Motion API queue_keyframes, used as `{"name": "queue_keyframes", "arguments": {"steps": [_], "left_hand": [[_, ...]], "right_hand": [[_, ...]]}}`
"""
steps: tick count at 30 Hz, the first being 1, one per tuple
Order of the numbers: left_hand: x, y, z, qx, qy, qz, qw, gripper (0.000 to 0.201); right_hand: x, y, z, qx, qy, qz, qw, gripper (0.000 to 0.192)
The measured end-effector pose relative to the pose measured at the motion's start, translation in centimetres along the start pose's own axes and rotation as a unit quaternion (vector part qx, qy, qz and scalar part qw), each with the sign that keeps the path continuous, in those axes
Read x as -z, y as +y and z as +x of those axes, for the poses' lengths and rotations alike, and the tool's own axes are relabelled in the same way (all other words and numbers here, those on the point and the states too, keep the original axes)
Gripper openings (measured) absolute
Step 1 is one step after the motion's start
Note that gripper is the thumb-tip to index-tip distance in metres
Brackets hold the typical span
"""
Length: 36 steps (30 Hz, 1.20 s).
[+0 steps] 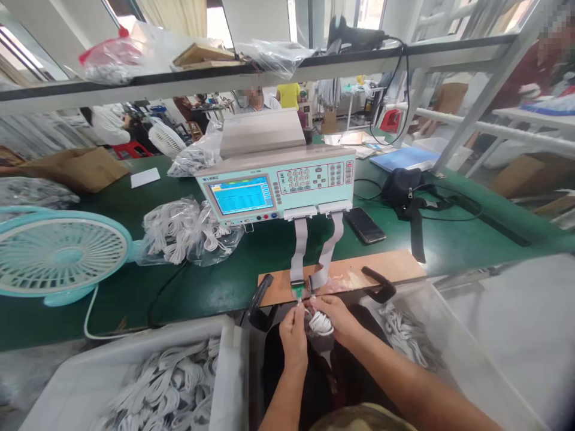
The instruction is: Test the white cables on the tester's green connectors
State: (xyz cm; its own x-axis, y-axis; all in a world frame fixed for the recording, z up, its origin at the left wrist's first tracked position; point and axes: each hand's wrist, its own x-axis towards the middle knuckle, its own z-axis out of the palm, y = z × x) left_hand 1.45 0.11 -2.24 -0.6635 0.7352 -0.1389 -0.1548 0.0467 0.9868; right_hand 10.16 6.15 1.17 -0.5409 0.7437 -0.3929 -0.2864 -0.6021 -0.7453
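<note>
1. Fingertips of the left hand (293, 323) are pinched together on one end of a white coiled cable (321, 324), right at the green circuit board (299, 291); so fine a grip probably suits the small plug.
2. Thumb and fingers of the right hand (338, 317) grip the same cable beside the second ribbon's end; its exact contact there is too small to tell. The coil hangs between both hands, bundled, perhaps so that only the ends need handling.
3. Ribbon cables, one on the left (298, 248) and one on the right (331, 242), run from 12 o'clock of the hands, where the electronic tester (314, 194) faces the person, its screen (240, 196) likely turned for easy reading.
4. Wooden board (399, 266) lies along the front edge of the tabletop (215, 293). Black clamp-like pieces sit on it at 10 o'clock (260, 297) and 2 o'clock (380, 284), presumably to pin it.
5. White bin (227, 359) at 8 o'clock and translucent bin (453, 335) at 3 o'clock both hold cables, apparently set within arm's reach.
6. Bagged white cables (171, 230) lie at 10 o'clock, nearer than the turquoise fan (67, 254); a smartphone (366, 225) rests at 1 o'clock, clear of the ribbons.
</note>
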Motion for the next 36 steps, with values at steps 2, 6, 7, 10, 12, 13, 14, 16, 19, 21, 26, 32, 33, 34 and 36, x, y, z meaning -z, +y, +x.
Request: {"name": "queue_keyframes", "arguments": {"steps": [2,6,7,10,12,13,14,16,19,21,26,32,33,34,36], "left_hand": [[-0.3,0.3,-0.1,-0.003,0.002,0.01,1.0,0.033],[0.5,2.2,-0.9,-0.035,-0.006,0.079,0.996,0.032],[1.4,2.9,-1.1,-0.047,-0.003,0.094,0.994,0.028],[6.4,4.4,-2.0,-0.125,-0.003,0.178,0.976,0.022],[11.6,4.8,-3.0,-0.13,0.036,0.29,0.947,0.024],[14.6,4.6,-3.5,-0.099,0.07,0.359,0.925,0.025],[17.7,4.2,-4.0,-0.049,0.099,0.435,0.894,0.027],[23.5,2.7,-4.8,0.001,0.116,0.476,0.871,0.027],[28.8,-0.6,-5.9,0.087,0.133,0.523,0.837,0.03],[29.6,-2.9,-6.5,0.137,0.139,0.544,0.816,0.03],[27.3,-6.4,-6.0,0.191,0.18,0.586,0.766,0.046],[26.1,-4.9,-5.0,0.165,0.16,0.594,0.771,0.047],[26.1,-4.4,-5.2,0.159,0.151,0.591,0.776,0.045],[26.1,-4.1,-5.5,0.155,0.143,0.587,0.781,0.043],[26.5,-3.7,-5.9,0.151,0.132,0.578,0.791,0.036]], "right_hand": [[-0.2,-0.2,-0.2,-0.007,0.009,-0.008,1.0,0.034],[0.0,-0.1,-0.5,-0.011,0.037,-0.043,0.998,0.031],[0.2,0.0,-0.3,-0.025,0.027,-0.044,0.998,0.03],[0.8,0.4,0.8,-0.037,0.037,-0.068,0.996,0.03],[1.1,0.6,1.2,-0.035,0.044,-0.092,0.994,0.031],[1.2,0.7,1.2,-0.033,0.044,-0.1,0.994,0.031],[1.2,0.7,1.1,-0.028,0.045,-0.104,0.993,0.031],[1.1,0.6,0.9,-0.022,0.047,-0.106,0.993,0.03],[0.7,0.3,0.5,-0.022,0.044,-0.103,0.993,0.026],[0.4,0.2,0.4,-0.023,0.051,-0.104,0.993,0.027],[0.5,0.3,0.6,-0.026,0.068,-0.108,0.991,0.028],[1.0,0.9,0.8,-0.033,0.054,-0.081,0.995,0.03],[0.9,0.8,0.5,-0.035,0.053,-0.072,0.995,0.029],[0.6,0.7,0.3,-0.034,0.05,-0.063,0.996,0.029],[0.1,0.5,-0.1,-0.03,0.033,-0.054,0.998,0.029]]}}
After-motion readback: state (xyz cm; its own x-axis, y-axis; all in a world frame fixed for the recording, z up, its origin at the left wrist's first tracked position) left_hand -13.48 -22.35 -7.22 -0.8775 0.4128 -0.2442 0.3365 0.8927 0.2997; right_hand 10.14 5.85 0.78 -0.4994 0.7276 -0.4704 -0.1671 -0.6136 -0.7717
